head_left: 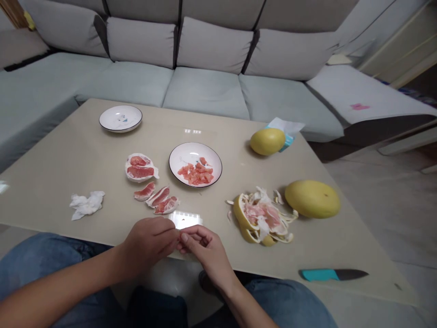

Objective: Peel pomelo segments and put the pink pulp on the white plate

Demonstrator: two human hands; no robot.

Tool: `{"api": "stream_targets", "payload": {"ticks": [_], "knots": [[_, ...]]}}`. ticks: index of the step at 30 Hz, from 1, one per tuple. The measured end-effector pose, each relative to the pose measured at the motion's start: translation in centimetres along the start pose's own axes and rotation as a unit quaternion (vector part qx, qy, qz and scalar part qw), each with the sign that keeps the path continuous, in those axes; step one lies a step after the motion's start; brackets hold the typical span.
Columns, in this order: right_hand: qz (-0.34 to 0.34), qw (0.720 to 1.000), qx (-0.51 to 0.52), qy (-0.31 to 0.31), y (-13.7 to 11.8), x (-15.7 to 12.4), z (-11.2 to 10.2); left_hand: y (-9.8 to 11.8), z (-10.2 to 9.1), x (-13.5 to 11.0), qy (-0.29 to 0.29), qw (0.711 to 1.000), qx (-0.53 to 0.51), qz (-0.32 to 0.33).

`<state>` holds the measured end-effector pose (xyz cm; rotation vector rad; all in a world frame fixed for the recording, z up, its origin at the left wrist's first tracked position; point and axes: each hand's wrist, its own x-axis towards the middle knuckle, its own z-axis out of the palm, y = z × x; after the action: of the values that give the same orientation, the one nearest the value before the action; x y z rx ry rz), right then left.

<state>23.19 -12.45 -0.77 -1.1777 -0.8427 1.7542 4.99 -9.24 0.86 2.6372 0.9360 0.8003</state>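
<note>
My left hand and my right hand meet fingertip to fingertip at the near edge of the beige table, both with fingers curled; whatever sits between the fingertips is too small to make out. Just beyond them lie three peeled pink pomelo segments and a bigger chunk still in white pith. A white plate holds torn pink flesh pieces. To the right lies a heap of yellow peel and pith.
Two whole yellow pomelos lie at the right. A teal-handled knife rests near the front right edge. An empty white plate stands far left, a crumpled tissue at near left. A grey sofa runs behind.
</note>
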Motion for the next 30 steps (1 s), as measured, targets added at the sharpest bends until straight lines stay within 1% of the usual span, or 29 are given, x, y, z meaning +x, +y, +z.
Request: {"api": "stream_targets", "payload": {"ticks": [3,8,11,15,18,21,23,25,27,30], "knots": [[-0.001,1.0,0.007,-0.004,0.1,0.0,-0.1,0.0,0.0,0.2,-0.01,0.998,-0.056,-0.008],[0.0,1.0,0.021,-0.012,0.0,0.0,-0.3,0.1,-0.8,0.9,-0.004,0.993,-0.108,-0.041],[0.006,1.0,0.022,-0.016,-0.2,-0.1,-0.5,0.1,-1.3,1.1,0.003,0.988,-0.134,-0.08],[0.009,0.999,0.025,-0.035,-0.5,-0.1,-0.7,-0.3,-1.7,1.3,0.004,0.975,-0.171,-0.143],[-0.003,0.998,0.031,-0.049,-0.6,-0.1,-0.8,-0.6,-1.9,1.4,0.004,0.965,-0.197,-0.171],[-0.014,0.998,0.043,-0.047,-0.5,-0.1,-0.7,-0.8,-1.8,1.6,0.005,0.96,-0.21,-0.185],[-0.021,0.999,0.035,-0.036,-0.6,0.0,-0.6,-1.0,-1.5,1.6,0.006,0.96,-0.206,-0.191],[-0.035,0.999,0.004,-0.014,-0.8,0.0,-0.9,-1.2,-1.1,1.5,0.003,0.96,-0.2,-0.195],[-0.06,0.997,-0.039,0.026,-1.4,0.2,-1.5,-1.5,-0.5,1.3,-0.007,0.96,-0.202,-0.195],[-0.112,0.984,-0.086,0.106,-2.6,0.4,-3.0,-1.9,0.4,1.0,-0.039,0.958,-0.215,-0.184]]}}
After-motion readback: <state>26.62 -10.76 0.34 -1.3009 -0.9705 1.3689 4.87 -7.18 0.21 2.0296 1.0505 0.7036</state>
